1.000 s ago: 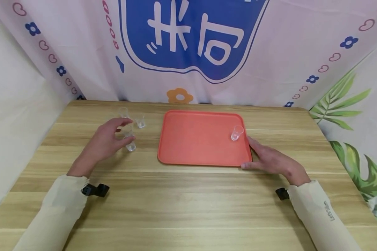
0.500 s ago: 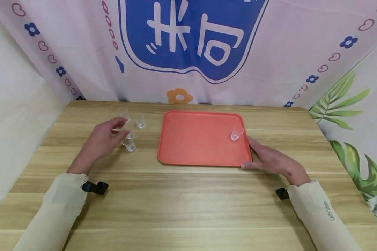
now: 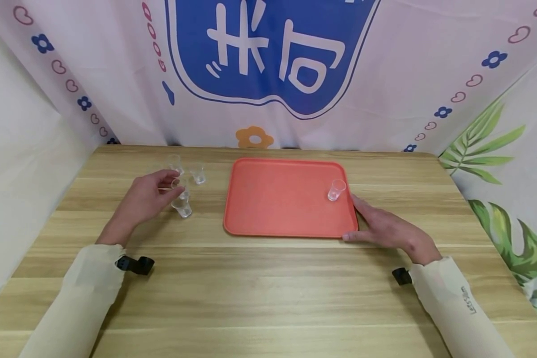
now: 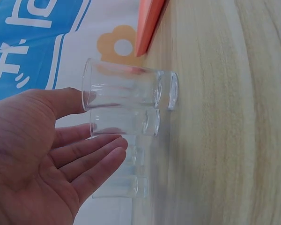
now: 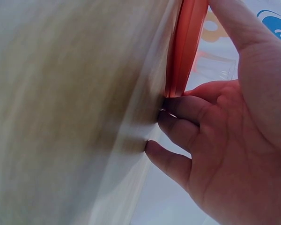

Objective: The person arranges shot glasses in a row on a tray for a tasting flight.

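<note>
Our left hand [image 3: 145, 199] hangs loose beside the small clear cups [image 3: 181, 199], holding none; light, slick, breakable, so we'd pinch one's sides while our right hand [image 3: 385, 227] rests flat against the tray [image 3: 286, 231].

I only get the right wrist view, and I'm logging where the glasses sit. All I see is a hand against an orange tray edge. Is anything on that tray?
Observer: Yes. One small clear glass stands upright on the orange tray, near its right edge and close to the right hand.
Operator: Where is the other hand?
Observer: The left hand is left of the tray, fingers relaxed beside the nearest glass. I cannot tell whether it touches it.
Operator: Any more glasses over there?
Observer: Three more clear glasses stand close around that one on the wooden table, none on the tray.
</note>
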Demonstrator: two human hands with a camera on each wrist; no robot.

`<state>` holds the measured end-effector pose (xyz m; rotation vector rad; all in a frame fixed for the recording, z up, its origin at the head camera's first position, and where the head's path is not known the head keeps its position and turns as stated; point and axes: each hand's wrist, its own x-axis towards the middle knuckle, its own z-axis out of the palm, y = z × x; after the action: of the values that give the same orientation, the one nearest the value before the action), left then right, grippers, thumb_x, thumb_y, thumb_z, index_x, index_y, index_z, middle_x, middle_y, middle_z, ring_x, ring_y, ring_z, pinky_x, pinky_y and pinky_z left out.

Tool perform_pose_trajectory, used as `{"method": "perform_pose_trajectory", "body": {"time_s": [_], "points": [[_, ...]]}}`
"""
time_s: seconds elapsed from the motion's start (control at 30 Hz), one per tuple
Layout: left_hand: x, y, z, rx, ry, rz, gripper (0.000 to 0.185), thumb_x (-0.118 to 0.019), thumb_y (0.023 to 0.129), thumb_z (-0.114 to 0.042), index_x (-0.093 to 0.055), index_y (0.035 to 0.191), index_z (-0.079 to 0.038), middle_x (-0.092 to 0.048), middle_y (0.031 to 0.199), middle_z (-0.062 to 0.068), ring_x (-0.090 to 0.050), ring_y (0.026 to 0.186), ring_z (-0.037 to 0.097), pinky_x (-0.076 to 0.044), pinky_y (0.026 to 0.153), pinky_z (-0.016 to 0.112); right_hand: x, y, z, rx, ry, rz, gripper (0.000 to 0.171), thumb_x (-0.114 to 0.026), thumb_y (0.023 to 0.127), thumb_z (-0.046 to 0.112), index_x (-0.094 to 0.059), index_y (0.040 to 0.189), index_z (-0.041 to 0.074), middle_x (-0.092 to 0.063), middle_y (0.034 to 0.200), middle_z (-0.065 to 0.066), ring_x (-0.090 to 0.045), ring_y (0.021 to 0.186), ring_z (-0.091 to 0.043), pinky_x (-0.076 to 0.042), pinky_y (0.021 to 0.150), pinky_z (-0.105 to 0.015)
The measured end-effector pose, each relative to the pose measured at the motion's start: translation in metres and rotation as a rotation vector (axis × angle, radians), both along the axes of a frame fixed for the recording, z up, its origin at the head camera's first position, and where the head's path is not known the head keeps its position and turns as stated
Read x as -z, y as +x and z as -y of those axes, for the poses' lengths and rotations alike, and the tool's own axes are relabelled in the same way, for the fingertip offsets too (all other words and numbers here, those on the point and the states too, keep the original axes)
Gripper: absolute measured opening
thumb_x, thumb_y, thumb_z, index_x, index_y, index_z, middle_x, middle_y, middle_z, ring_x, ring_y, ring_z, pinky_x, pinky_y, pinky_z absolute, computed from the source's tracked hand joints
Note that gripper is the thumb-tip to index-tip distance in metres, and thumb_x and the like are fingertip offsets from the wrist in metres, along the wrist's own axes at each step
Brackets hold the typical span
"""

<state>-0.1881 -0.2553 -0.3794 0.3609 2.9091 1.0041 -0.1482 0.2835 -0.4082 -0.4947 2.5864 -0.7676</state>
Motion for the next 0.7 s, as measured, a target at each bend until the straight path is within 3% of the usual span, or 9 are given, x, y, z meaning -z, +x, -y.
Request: {"method": "perform_pose_trajectory", "body": {"time_s": [0.2, 0.7], "points": [[0.0016, -0.0011, 0.0001, 0.003, -0.023, -0.005, 0.047, -0.062, 0.106, -0.027, -0.057, 0.136, 0.010, -0.067, 0.120, 0.028, -0.066, 0.110, 0.042, -0.054, 0.093, 0.056, 0.0003, 0.0008, 0.0005, -0.003, -0.004, 0.001, 0.117, -0.078, 0.088, 0.055, 0.002, 0.167, 0.020, -0.011, 0.170, -0.015, -0.025, 0.150, -0.039, -0.027, 0.117, -0.061], [-0.0019, -0.0017, -0.0033, -0.050, -0.030, -0.034, 0.049, -0.066, 0.103, -0.030, -0.058, 0.138, 0.005, -0.066, 0.125, 0.026, -0.065, 0.113, 0.042, -0.053, 0.094, 0.056, 0.0006, -0.0006, 0.0013, -0.022, -0.028, -0.008, 0.117, -0.079, 0.089, 0.051, 0.002, 0.166, 0.019, -0.010, 0.171, -0.014, -0.023, 0.151, -0.037, -0.027, 0.118, -0.059]]}}
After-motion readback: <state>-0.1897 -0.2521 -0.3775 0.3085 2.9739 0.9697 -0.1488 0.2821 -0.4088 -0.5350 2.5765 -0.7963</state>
